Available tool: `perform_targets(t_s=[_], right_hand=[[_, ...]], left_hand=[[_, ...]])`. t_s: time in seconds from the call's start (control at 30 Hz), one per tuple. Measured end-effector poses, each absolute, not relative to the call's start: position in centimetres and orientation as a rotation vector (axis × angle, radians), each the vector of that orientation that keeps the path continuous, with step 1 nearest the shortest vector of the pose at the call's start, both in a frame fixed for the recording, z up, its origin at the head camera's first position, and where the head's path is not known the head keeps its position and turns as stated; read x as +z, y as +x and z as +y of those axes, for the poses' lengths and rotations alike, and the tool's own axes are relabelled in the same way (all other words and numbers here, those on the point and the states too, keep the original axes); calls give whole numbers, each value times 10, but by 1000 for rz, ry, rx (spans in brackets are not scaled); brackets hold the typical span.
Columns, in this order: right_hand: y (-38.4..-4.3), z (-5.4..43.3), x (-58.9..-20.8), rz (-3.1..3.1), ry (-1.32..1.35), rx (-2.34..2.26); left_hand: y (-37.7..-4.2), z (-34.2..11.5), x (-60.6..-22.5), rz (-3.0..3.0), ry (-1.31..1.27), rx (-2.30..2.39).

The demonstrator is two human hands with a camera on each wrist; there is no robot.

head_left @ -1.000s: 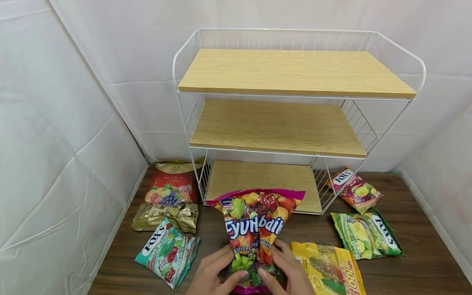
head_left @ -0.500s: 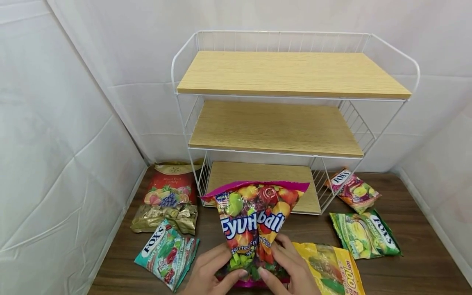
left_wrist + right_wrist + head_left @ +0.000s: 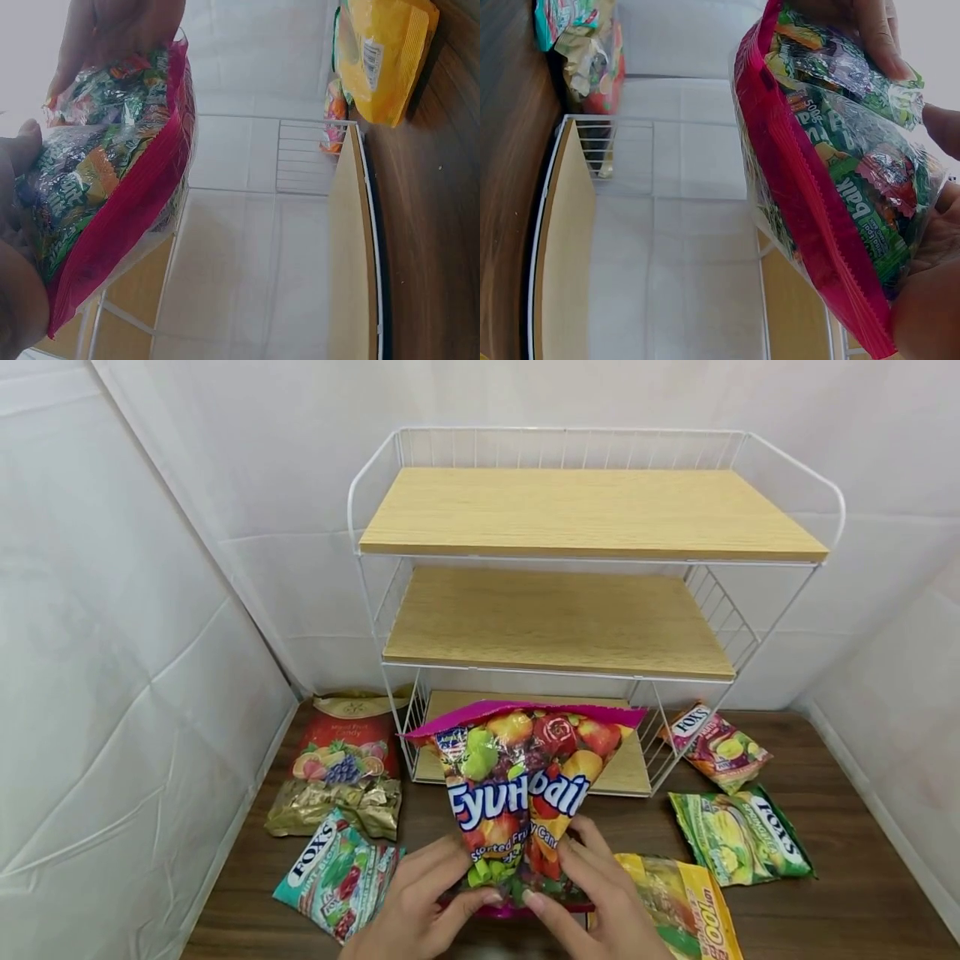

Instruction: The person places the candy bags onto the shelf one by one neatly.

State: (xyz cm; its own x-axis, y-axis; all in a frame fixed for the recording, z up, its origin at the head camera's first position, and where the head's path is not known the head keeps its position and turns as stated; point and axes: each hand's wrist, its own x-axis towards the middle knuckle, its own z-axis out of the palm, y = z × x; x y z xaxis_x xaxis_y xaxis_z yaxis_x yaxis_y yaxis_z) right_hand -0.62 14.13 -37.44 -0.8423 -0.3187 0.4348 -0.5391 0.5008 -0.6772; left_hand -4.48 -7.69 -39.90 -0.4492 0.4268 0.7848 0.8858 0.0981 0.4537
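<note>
Before the three-tier rack [image 3: 592, 508], above the tabletop [image 3: 847, 793], we hold up a fruit candy bag [image 3: 491, 802] between our two hands, its magenta top seal [image 3: 525, 707] overlapping the lowest board [image 3: 632, 767] in the head view. Our left hand [image 3: 416, 897] grips its side toward the rack's left end, our right hand [image 3: 603, 902] the other side; the fingers [image 3: 437, 864] of both are curled round the bag, thumbs pressed on its front near the lower edge. Between our hands the front folds into a crease that splits the printed lettering. The wrist views show us wrapped sweets [image 3: 855, 161] through clear plastic beside a magenta seam [image 3: 802, 187].

Toward the front of the rack's right end, a yellow bag [image 3: 682, 902] lies partly hidden by our right hand. Right of the rack we see a green Fox's bag [image 3: 738, 835] and, just beside the rack, a purple Fox's bag [image 3: 722, 749]. Left of the rack lies a red and gold bag [image 3: 341, 760], overlapped by a teal Fox's bag [image 3: 341, 878] nearer to us.
</note>
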Motion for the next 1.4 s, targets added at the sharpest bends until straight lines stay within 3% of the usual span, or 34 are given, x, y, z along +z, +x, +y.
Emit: perform_targets(t_s=[0.7,1.4], right_hand=[[-26,141,-345,-2226,937,1183],[-45,143,-309,-2189,963,1107]], left_hand=[[-63,-74,-357,-1798,-1337,-1174],[-83,-68,-328,-1708,-1324,-1101]])
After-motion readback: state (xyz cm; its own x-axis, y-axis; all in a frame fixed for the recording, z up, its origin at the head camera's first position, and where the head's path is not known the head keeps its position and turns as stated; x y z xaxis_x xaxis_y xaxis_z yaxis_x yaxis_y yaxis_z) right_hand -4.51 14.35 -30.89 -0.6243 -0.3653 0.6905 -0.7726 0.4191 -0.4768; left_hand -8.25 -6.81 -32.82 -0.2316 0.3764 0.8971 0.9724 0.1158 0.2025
